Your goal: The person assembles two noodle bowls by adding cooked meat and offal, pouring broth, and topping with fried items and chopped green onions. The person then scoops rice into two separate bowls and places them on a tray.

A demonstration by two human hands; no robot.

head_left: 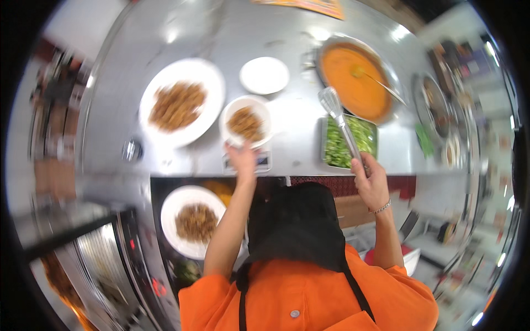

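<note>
My left hand (242,159) is at the near rim of a small white bowl (267,118), its fingers closed on the edge and slightly blurred. Brown cooked strips of food (245,123) lie inside. The bowl is on or just above a kitchen scale (264,160), partly hidden by the hand. My right hand (371,181) grips metal tongs (346,132) by the handle end. Their head points away from me, over a metal tray of chopped green vegetables (338,144) and beside a pot of orange sauce (345,63).
A large white plate (212,71) of brown strips stands left of the bowl, and an empty white bowl (264,75) behind it. A ladle (381,83) rests in the sauce. Below the steel counter (298,44) sits another filled white plate (173,212). Equipment stands at lower left.
</note>
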